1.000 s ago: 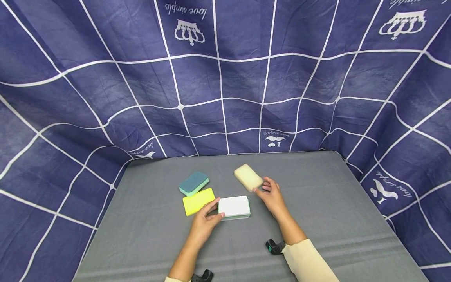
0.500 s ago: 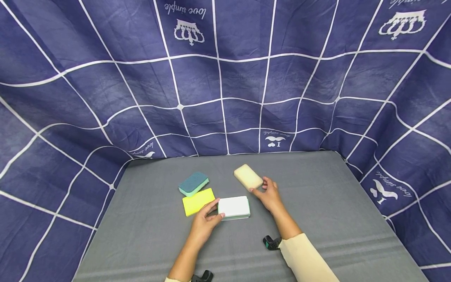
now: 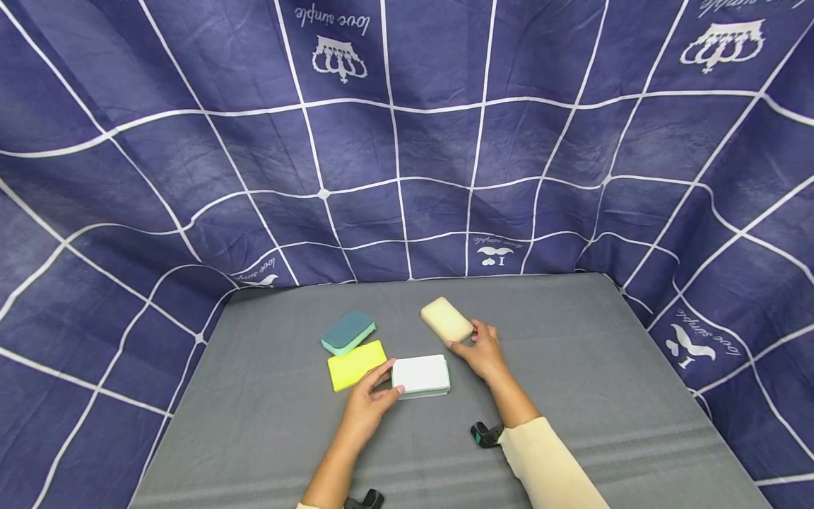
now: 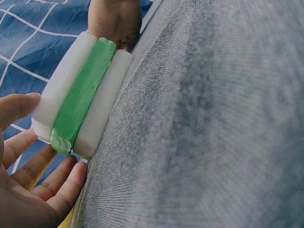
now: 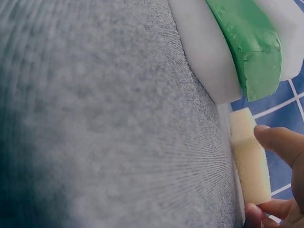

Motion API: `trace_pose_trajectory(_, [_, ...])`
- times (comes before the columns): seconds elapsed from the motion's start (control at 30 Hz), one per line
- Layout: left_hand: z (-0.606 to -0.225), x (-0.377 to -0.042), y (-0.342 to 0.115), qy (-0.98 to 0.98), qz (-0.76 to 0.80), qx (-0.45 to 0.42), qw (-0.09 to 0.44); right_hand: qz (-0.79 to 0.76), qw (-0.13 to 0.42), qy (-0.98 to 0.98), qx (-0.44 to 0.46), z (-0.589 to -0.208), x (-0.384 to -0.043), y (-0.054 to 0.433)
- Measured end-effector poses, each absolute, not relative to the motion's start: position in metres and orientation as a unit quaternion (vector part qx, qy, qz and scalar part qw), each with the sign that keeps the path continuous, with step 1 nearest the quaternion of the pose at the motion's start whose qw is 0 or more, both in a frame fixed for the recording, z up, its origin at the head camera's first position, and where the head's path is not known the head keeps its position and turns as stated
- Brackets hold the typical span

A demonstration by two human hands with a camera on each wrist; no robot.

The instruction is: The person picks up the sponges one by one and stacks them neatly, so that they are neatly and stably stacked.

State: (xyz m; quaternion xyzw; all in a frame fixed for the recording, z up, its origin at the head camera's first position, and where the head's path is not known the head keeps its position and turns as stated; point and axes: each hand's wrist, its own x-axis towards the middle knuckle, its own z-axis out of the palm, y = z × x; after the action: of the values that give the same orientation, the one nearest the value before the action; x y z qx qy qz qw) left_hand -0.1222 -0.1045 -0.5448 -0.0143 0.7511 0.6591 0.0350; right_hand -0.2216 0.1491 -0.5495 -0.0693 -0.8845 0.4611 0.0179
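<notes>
In the head view, a white block [image 3: 420, 372] tops a stack. The left wrist view shows its layers: a white block [image 4: 65, 85], a shiny green block [image 4: 85, 92] and another white block [image 4: 105, 102] underneath. My left hand [image 3: 367, 403] is at the left end of this stack, thumb and fingers spread and fairly straight against it. Behind and to the right, a cream sponge [image 3: 445, 319] lies flat on the table. My right hand [image 3: 483, 351] holds its near right end between thumb and fingers; the right wrist view shows the thumb against the sponge [image 5: 251, 166].
Left of the stack lies a yellow sponge [image 3: 356, 365], close to my left fingers. A teal sponge with a lighter green underside [image 3: 348, 332] overlaps or touches its back edge. The grey cloth-covered table [image 3: 604, 396] meets a blue checked curtain [image 3: 439, 205] at the back.
My right hand has shifted slightly left, its thumb sliding along the near edge of the cream sponge. My left hand, the stack and the other sponges keep their places.
</notes>
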Motion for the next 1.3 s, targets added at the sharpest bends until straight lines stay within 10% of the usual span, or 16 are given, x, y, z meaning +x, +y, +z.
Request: trace_pose_trajectory(1.3, [-0.5465,-0.1216,-0.1033,0.763,0.646,-0.020,0.029,0.452,0.027,-0.889,-0.062,-0.5506,-0.2231,0.1496])
